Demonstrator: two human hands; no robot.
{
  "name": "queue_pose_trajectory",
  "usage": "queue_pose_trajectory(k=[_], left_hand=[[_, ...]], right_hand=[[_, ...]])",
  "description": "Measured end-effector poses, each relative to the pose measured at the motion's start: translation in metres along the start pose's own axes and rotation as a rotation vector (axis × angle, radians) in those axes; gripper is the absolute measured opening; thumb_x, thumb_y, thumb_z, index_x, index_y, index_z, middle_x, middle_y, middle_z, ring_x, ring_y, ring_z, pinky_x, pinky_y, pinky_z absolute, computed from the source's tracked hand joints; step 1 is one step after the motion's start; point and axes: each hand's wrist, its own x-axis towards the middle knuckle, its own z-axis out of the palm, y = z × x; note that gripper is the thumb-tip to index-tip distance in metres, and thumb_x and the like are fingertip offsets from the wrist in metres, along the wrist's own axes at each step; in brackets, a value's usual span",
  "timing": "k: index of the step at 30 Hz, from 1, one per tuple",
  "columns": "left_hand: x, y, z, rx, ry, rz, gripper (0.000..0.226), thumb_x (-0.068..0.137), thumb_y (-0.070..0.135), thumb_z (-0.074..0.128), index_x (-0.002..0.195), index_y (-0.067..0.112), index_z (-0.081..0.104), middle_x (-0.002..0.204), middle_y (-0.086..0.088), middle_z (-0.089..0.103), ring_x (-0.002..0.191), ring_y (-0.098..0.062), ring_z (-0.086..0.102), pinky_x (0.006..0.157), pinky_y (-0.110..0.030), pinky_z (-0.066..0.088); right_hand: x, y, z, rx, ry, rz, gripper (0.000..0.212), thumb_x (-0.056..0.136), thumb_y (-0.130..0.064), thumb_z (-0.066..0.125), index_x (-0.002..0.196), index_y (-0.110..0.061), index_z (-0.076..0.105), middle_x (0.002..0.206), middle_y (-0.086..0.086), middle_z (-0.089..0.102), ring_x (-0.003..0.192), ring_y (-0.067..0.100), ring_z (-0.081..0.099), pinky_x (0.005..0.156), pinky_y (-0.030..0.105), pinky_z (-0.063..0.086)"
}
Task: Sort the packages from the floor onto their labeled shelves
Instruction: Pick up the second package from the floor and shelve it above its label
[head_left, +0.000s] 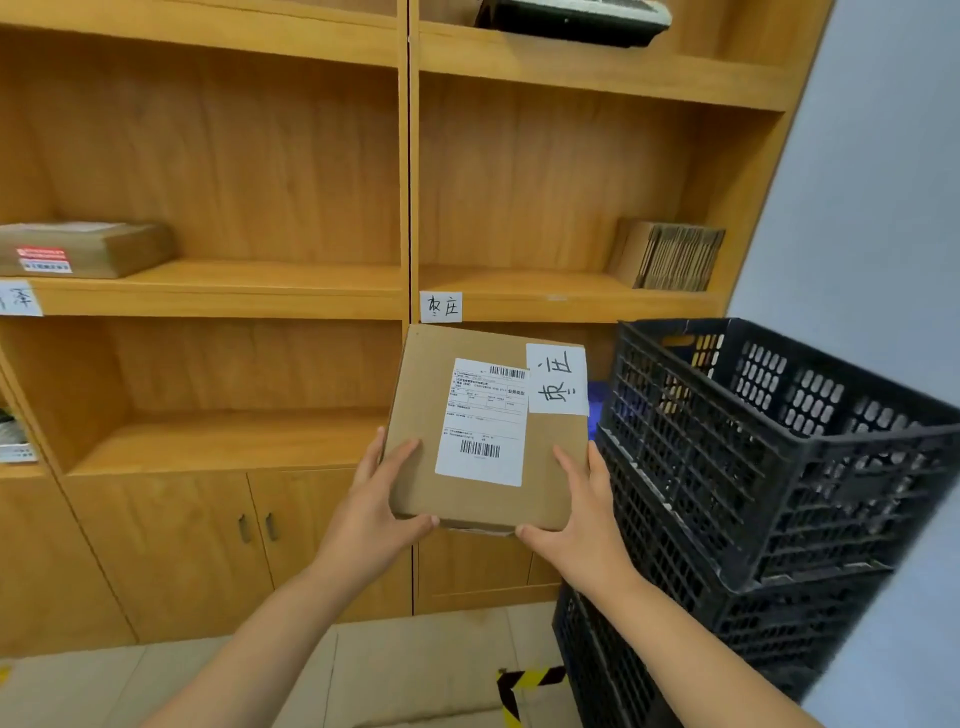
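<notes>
Both hands clamp one box (483, 431) mid-air, center frame: my left hand (374, 514) at its 7 o'clock corner, right hand (582, 514) at 5. Matching shelf label (440, 306) sits at 12, that shelf (519, 296) not yet loaded. One package (83, 249) shelved at 10. More boxes likely below.

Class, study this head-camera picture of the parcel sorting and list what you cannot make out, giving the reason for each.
1. Small print on the shipping label of the cardboard box: too small and blurred.
2. Shelf tag at the left: cut off by the frame edge.
3. Blue item behind the box: mostly hidden by the box and the black crates.
4. Dark object on the top shelf: cropped by the upper edge.
</notes>
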Motion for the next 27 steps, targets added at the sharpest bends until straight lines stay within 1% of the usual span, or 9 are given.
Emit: queue_pose_trajectory(k=[5,8,12,15,17,19,21,24,27], left_hand=[[0.075,0.003,0.030,-0.043,0.014,0.015,0.085,0.068,0.026,0.079,0.137,0.041,0.032,0.152,0.025,-0.001,0.124,-0.002,0.027,0.097,-0.029,0.045],[0.112,-0.001,0.046,-0.048,0.025,0.017,0.085,0.068,0.026,0.079,0.137,0.041,0.032,0.152,0.025,-0.001,0.125,-0.002,0.025,0.099,-0.033,0.046],[0.153,-0.014,0.055,-0.030,0.040,0.010,0.085,0.068,0.027,0.079,0.137,0.042,0.031,0.148,0.029,0.001,0.123,0.000,0.025,0.095,-0.028,0.044],[0.187,-0.029,0.058,-0.054,0.055,0.014,0.084,0.067,0.027,0.079,0.136,0.043,0.033,0.144,0.032,0.001,0.123,0.001,0.027,0.094,-0.027,0.043],[0.212,-0.038,0.059,-0.068,0.066,0.024,0.084,0.066,0.027,0.079,0.135,0.043,0.035,0.146,0.031,0.002,0.124,0.001,0.027,0.096,-0.027,0.042],[0.238,-0.046,0.059,-0.067,0.077,0.037,0.084,0.066,0.026,0.080,0.136,0.041,0.035,0.150,0.025,0.003,0.125,0.001,0.025,0.097,-0.025,0.037],[0.265,-0.054,0.057,-0.053,0.091,0.050,0.084,0.066,0.025,0.079,0.136,0.039,0.035,0.153,0.021,0.003,0.126,0.001,0.025,0.098,-0.025,0.037],[0.308,-0.065,0.050,-0.043,0.100,0.073,0.084,0.065,0.027,0.079,0.136,0.039,0.035,0.154,0.020,0.003,0.130,-0.007,0.029,0.100,-0.033,0.042],[0.349,-0.078,0.044,-0.054,0.099,0.094,0.083,0.066,0.028,0.078,0.136,0.038,0.035,0.155,0.017,0.004,0.133,-0.010,0.028,0.103,-0.036,0.040]], right_hand=[[0.081,0.030,-0.015,0.003,0.010,-0.013,0.096,0.068,-0.032,0.078,0.143,-0.037,0.019,0.155,-0.012,-0.013,0.144,0.011,-0.006,0.118,0.041,0.015],[0.119,0.045,-0.016,-0.001,-0.001,-0.016,0.096,0.068,-0.031,0.078,0.143,-0.037,0.019,0.155,-0.012,-0.012,0.145,0.013,-0.003,0.118,0.042,0.018],[0.165,0.058,-0.007,0.001,-0.021,-0.011,0.097,0.067,-0.033,0.079,0.142,-0.040,0.018,0.154,-0.016,-0.012,0.144,0.014,0.000,0.117,0.042,0.021],[0.201,0.062,0.002,-0.016,-0.013,-0.036,0.098,0.066,-0.033,0.078,0.142,-0.039,0.017,0.155,-0.015,-0.012,0.144,0.013,0.001,0.117,0.040,0.018],[0.226,0.064,0.009,-0.027,-0.003,-0.034,0.099,0.067,-0.033,0.079,0.143,-0.039,0.016,0.155,-0.015,-0.012,0.144,0.012,0.002,0.116,0.038,0.018],[0.252,0.065,0.016,-0.043,0.003,-0.035,0.100,0.067,-0.034,0.078,0.143,-0.040,0.014,0.154,-0.017,-0.013,0.144,0.012,0.001,0.115,0.040,0.021],[0.278,0.064,0.023,-0.054,0.014,-0.043,0.100,0.067,-0.036,0.078,0.143,-0.041,0.012,0.153,-0.021,-0.014,0.144,0.012,0.001,0.115,0.042,0.022],[0.319,0.060,0.034,-0.061,0.037,-0.060,0.100,0.067,-0.035,0.077,0.143,-0.041,0.012,0.152,-0.023,-0.014,0.144,0.010,0.001,0.115,0.037,0.020],[0.358,0.054,0.046,-0.051,0.056,-0.073,0.100,0.067,-0.034,0.078,0.143,-0.040,0.013,0.151,-0.024,-0.012,0.143,0.009,0.003,0.114,0.036,0.021]])
